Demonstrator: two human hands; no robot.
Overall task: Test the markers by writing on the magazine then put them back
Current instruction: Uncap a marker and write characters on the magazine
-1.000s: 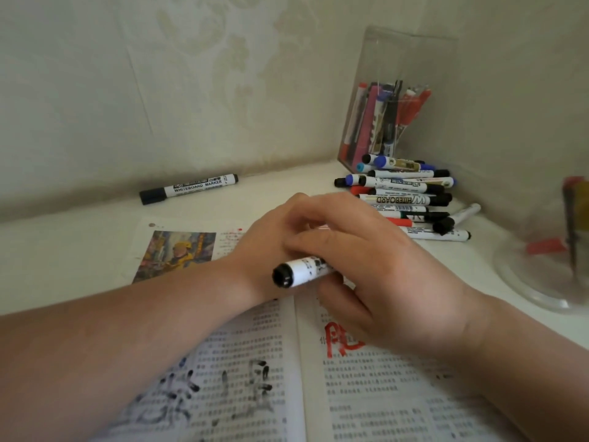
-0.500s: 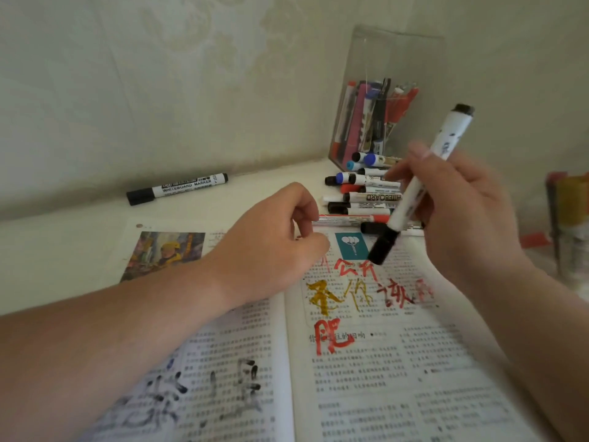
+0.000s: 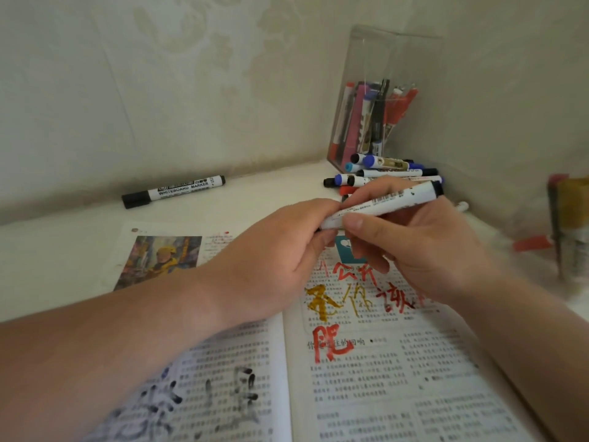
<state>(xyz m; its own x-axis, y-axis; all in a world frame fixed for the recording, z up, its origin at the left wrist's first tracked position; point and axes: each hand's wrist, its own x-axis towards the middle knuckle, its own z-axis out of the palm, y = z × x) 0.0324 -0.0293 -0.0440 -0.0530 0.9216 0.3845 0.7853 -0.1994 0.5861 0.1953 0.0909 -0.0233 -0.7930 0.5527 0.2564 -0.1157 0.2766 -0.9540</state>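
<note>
At the far left we see a pale tabletop (image 3: 57,250). On it, close to the wall (image 3: 191,90), a lone black-capped marker (image 3: 173,191) lies flat, well apart from everything else. Nearer to us an open magazine (image 3: 366,393) lies flat on the tabletop. Its left page carries a colour photo (image 3: 162,260) at the top and smeared black scribbles (image 3: 204,400) lower down. A bare forearm (image 3: 95,362) covers the part between.

Moving right, we come to the left hand (image 3: 277,253), held over the fold of the magazine. Its fingers are curled round the lower end of a white marker (image 3: 385,204). That end is hidden in the grip, so we cannot tell whether a cap sits there. The white marker slants up to the right, above the magazine's right page, with its dark end highest. The right hand (image 3: 427,253) pinches the barrel with its fingertips (image 3: 350,223), just beside the left hand. Under them the right page shows yellow writing (image 3: 322,303) and red writing (image 3: 331,342) over the print.

Behind the hands, in the corner, we see a pile of markers (image 3: 389,172) with blue, black and red caps lying on the tabletop. Just behind it stands a tall clear box (image 3: 392,90) with more markers upright inside. At the far right stand some blurred things (image 3: 570,224); we cannot tell what they are.
</note>
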